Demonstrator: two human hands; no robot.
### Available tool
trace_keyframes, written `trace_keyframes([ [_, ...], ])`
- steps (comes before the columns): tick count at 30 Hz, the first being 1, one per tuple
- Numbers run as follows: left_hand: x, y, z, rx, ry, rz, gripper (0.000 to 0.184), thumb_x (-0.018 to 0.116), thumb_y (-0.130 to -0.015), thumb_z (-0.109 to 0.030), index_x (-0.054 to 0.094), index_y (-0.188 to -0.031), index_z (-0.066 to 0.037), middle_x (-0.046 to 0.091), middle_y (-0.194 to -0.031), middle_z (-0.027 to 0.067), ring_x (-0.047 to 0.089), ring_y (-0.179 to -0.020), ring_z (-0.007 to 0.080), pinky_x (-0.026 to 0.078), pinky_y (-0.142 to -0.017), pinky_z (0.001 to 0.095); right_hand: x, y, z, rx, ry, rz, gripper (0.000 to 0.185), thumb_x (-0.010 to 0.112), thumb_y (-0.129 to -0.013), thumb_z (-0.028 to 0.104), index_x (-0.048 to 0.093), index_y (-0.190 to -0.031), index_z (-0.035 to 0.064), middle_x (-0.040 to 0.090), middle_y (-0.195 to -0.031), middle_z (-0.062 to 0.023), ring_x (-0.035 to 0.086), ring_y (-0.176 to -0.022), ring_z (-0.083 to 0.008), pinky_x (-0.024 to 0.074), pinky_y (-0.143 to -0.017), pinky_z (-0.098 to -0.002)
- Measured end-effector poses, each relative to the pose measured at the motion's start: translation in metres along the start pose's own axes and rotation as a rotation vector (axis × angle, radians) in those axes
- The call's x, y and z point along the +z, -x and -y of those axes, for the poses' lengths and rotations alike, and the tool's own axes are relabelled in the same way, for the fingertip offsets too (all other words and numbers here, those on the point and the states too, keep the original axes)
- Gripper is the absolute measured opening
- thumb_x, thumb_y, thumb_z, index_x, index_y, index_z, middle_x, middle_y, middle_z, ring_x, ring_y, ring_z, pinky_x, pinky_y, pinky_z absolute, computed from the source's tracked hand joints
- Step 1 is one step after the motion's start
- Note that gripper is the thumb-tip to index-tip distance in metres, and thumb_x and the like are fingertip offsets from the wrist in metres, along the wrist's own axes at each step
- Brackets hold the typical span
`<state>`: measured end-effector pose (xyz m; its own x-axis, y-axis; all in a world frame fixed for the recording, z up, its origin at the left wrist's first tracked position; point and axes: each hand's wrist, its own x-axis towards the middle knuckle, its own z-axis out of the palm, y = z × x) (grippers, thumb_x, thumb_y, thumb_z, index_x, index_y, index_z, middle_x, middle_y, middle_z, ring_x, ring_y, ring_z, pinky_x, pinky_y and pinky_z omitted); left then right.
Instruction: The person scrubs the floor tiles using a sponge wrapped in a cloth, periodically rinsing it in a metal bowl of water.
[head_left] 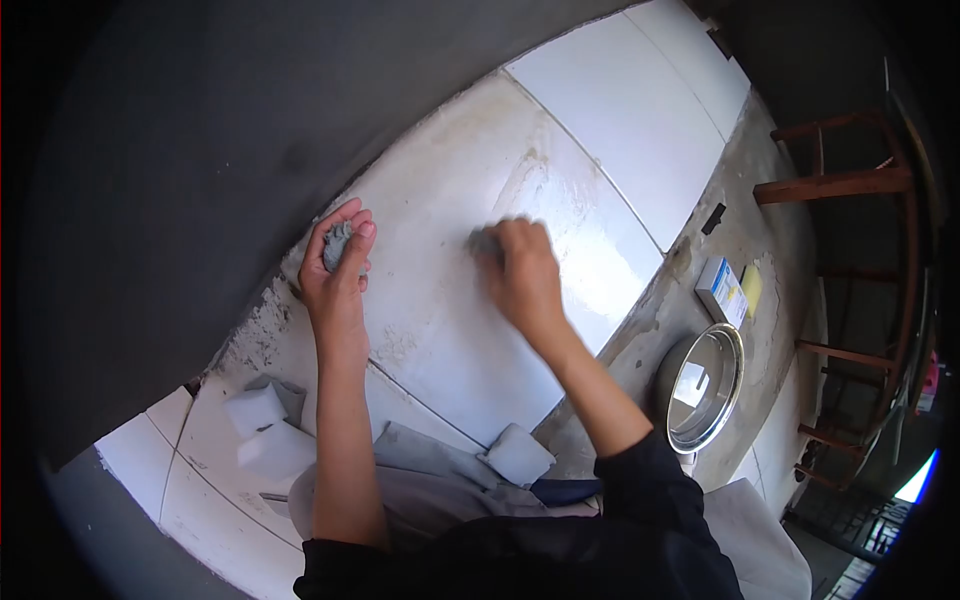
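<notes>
Head view: our left hand (330, 298) grips a grey lump (336, 246), our right hand (530, 280) a blurred wad (484, 241); shed crumbs could smear the tile (430, 310).

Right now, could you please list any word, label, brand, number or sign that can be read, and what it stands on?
No text is readable.
White-and-blue box near the metal basin: printed, but too small and blurred to read.

Left hand (338, 265) around a grey lump (337, 246) above smeared white tiles (440, 230).
</notes>
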<state>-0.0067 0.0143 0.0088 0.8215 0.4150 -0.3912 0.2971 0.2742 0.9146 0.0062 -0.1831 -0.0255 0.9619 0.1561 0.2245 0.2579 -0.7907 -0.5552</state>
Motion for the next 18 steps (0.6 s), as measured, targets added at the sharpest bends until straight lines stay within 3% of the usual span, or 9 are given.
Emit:
trace_keyframes([
  [2, 0.001, 0.002, 0.001, -0.005, -0.006, 0.003, 0.038, 0.079, -0.083, -0.030, 0.069, -0.116, -0.012, 0.069, -0.105, -0.0021, 0.042, -0.070, 0.0013, 0.031, -0.060, 0.0176, -0.005, 0.035, 0.020, -0.076, -0.028, 0.139, 0.024, 0.072, -0.077, 0.001, 0.062, -0.098, 0.0025, 0.059, -0.090, -0.0143, 0.055, -0.086, -0.0336, 0.0483, -0.076, -0.0426],
  [5, 0.001, 0.006, 0.002, -0.004, -0.011, 0.015, 0.038, 0.079, -0.084, -0.029, 0.069, -0.116, -0.012, 0.068, -0.105, -0.0028, 0.042, -0.069, 0.0013, 0.032, -0.059, 0.0174, -0.004, 0.001, -0.005, -0.054, 0.011, 0.031, 0.023, 0.072, -0.078, 0.002, 0.061, -0.098, 0.0020, 0.060, -0.091, -0.0147, 0.055, -0.087, -0.0338, 0.0480, -0.077, -0.0422],
  [7, 0.001, 0.006, 0.003, 0.006, -0.020, 0.025, 0.037, 0.078, -0.084, -0.028, 0.068, -0.117, -0.012, 0.069, -0.105, -0.0026, 0.043, -0.068, 0.0017, 0.032, -0.058, 0.0173, -0.003, -0.038, -0.027, 0.077, 0.039, -0.079, 0.019, 0.070, -0.079, 0.005, 0.060, -0.094, 0.0012, 0.061, -0.095, -0.0148, 0.054, -0.090, -0.0344, 0.0479, -0.079, -0.0426],
  [8, 0.003, 0.007, 0.002, 0.011, -0.032, 0.028, 0.037, 0.077, -0.085, -0.028, 0.068, -0.117, -0.012, 0.069, -0.105, -0.0021, 0.043, -0.067, 0.0022, 0.032, -0.058, 0.0176, -0.001, -0.052, -0.036, 0.100, 0.086, -0.145, 0.024, 0.071, -0.079, 0.005, 0.060, -0.100, -0.0003, 0.065, -0.095, -0.0138, 0.058, -0.085, -0.0314, 0.0486, -0.077, -0.0402],
  [11, 0.006, 0.005, 0.002, 0.050, -0.035, 0.046, 0.037, 0.077, -0.086, -0.030, 0.068, -0.116, -0.012, 0.068, -0.100, -0.0034, 0.044, -0.066, 0.0026, 0.032, -0.058, 0.0180, -0.034, -0.059, -0.025, 0.515, -0.390, -0.124, 0.029, 0.072, -0.081, 0.006, 0.060, -0.105, -0.0032, 0.069, -0.092, -0.0140, 0.062, -0.077, -0.0290, 0.0496, -0.074, -0.0376],
  [13, 0.003, 0.004, 0.001, 0.061, -0.043, 0.052, 0.037, 0.077, -0.086, -0.030, 0.068, -0.116, -0.012, 0.067, -0.099, -0.0040, 0.044, -0.066, 0.0025, 0.031, -0.058, 0.0182, -0.054, -0.033, -0.035, 0.621, -0.998, -0.176, 0.027, 0.073, -0.085, 0.009, 0.061, -0.108, -0.0021, 0.069, -0.090, -0.0090, 0.062, -0.076, -0.0156, 0.0489, -0.070, -0.0308],
  [14, 0.003, 0.005, -0.003, 0.037, -0.011, 0.038, 0.035, 0.079, -0.084, -0.022, 0.068, -0.115, -0.010, 0.067, -0.103, -0.0030, 0.048, -0.072, 0.0005, 0.033, -0.058, 0.0176, -0.075, -0.015, -0.024, 0.690, -1.216, -0.180, 0.027, 0.071, -0.088, 0.010, 0.059, -0.110, -0.0003, 0.068, -0.093, -0.0086, 0.063, -0.078, -0.0145, 0.0488, -0.070, -0.0289],
  [16, 0.001, 0.003, 0.001, 0.065, 0.014, 0.040, 0.035, 0.079, -0.085, -0.022, 0.068, -0.116, -0.010, 0.067, -0.104, -0.0024, 0.052, -0.078, 0.0007, 0.034, -0.061, 0.0178, -0.110, 0.024, -0.013, 0.686, -1.538, -0.193, 0.026, 0.067, -0.093, 0.011, 0.056, -0.115, 0.0035, 0.066, -0.098, -0.0078, 0.064, -0.084, -0.0164, 0.0501, -0.070, -0.0305],
  [18, 0.003, 0.010, 0.001, 0.075, 0.014, 0.074, 0.035, 0.078, -0.086, -0.021, 0.067, -0.117, -0.009, 0.066, -0.105, -0.0017, 0.056, -0.087, 0.0014, 0.036, -0.065, 0.0179, -0.137, 0.059, -0.004, 0.676, -1.649, -0.211, 0.025, 0.065, -0.094, 0.012, 0.055, -0.116, 0.0062, 0.066, -0.101, -0.0081, 0.064, -0.089, -0.0181, 0.0508, -0.071, -0.0317],
])
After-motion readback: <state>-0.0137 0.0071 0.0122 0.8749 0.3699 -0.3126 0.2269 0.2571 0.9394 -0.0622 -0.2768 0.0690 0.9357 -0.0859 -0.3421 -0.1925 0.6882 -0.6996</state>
